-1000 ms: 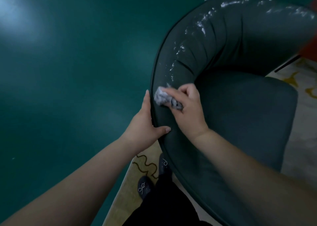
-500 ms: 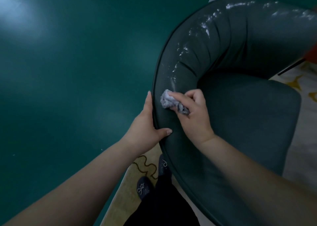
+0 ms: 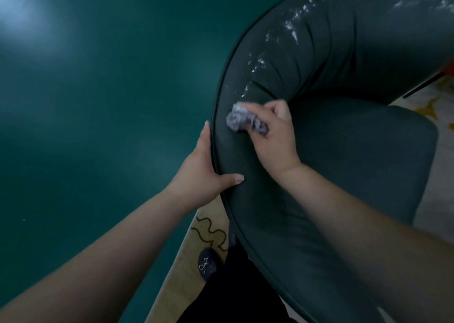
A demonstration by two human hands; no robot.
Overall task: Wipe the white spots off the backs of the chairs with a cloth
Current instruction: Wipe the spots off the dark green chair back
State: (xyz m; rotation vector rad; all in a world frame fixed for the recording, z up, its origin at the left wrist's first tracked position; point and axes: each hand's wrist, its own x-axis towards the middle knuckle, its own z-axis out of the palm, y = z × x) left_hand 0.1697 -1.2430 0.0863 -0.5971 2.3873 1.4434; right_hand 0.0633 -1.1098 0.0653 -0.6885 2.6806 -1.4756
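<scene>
The right hand grips a crumpled grey cloth, its fingers curled over the wad and pressing it against the padded top of the dark chair back, just below the nearest white spots. The left hand steadies the chair: its thumb lies across the padding while the other fingers run straight along the outer rim, so it clamps rather than clenches.

The cleaned stretch appears to lie near the hands; a trail of white marks runs up the curve toward the far end of the back, so most of the wiping looks undone. To do this step well, the cloth should travel along the curve into the spots with firm, overlapping strokes, pushing down into the stitched channels where residue may settle. Turning the wad to a fresh face should avoid smearing. The left hand likely needs to shift along the rim as the work advances.
</scene>
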